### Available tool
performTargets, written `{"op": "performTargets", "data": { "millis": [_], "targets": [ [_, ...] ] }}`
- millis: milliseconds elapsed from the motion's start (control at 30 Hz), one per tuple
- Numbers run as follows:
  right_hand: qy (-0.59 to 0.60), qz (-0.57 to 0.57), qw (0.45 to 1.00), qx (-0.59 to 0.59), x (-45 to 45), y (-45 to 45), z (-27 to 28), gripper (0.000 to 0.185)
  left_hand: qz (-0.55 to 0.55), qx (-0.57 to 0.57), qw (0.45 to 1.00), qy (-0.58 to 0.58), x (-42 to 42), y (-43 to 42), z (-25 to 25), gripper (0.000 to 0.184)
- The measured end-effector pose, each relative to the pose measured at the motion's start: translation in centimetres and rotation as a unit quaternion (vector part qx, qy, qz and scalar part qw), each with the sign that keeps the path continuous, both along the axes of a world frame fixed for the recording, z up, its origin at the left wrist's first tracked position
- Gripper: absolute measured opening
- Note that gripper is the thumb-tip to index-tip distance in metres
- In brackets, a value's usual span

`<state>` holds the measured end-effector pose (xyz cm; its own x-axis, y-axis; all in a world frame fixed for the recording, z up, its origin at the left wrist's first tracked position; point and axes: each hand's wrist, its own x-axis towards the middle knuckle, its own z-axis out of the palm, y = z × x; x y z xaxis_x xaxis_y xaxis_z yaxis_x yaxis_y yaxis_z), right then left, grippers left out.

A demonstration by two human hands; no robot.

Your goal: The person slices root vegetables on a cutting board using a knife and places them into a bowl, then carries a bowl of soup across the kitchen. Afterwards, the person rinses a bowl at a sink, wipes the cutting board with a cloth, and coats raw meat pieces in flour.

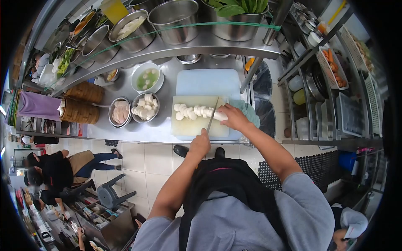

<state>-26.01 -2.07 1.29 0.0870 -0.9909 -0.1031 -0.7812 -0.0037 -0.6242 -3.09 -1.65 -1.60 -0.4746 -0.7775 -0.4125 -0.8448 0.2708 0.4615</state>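
Note:
My left hand is closed around the handle of a knife, whose blade lies across a row of white round slices. Just right of the blade, my right hand grips the uncut end of a white cylindrical food piece. Slices and piece rest on a pale cutting board, which overlaps a larger light-blue board. Beside my right hand lies a green cloth. More white pieces fill a metal bowl left of the boards.
Near the metal bowl are a bowl of pale pinkish pieces and a bowl with green liquid. An overhead shelf holds metal pots. Bamboo steamers stand left, black bins right. Other people are at lower left and lower right.

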Motion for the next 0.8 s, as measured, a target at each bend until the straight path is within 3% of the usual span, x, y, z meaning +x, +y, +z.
{"op": "performTargets", "data": {
  "millis": [167,400,467,700,800],
  "targets": [
    [0.004,0.003,1.0,-0.024,-0.3,-0.1,-0.8,0.054,-0.025,0.006,1.0,-0.012,1.1,0.4,6.5,0.018],
    [-0.004,0.0,1.0,-0.006,-0.3,0.5,-0.5,0.057,0.006,0.003,1.0,0.008,-0.9,1.3,0.6,0.018],
    [-0.017,-0.002,0.997,-0.08,-0.4,1.2,-0.7,0.051,0.001,-0.003,1.0,0.012,-0.9,0.8,0.1,0.018],
    [-0.029,-0.006,0.999,-0.035,-0.4,1.6,-0.6,0.054,-0.032,-0.012,0.999,-0.014,0.6,0.8,7.4,0.019],
    [-0.021,-0.005,0.999,-0.034,-0.4,1.1,-0.8,0.055,-0.044,0.005,0.999,-0.02,1.1,1.4,7.0,0.019]
  ]
}}
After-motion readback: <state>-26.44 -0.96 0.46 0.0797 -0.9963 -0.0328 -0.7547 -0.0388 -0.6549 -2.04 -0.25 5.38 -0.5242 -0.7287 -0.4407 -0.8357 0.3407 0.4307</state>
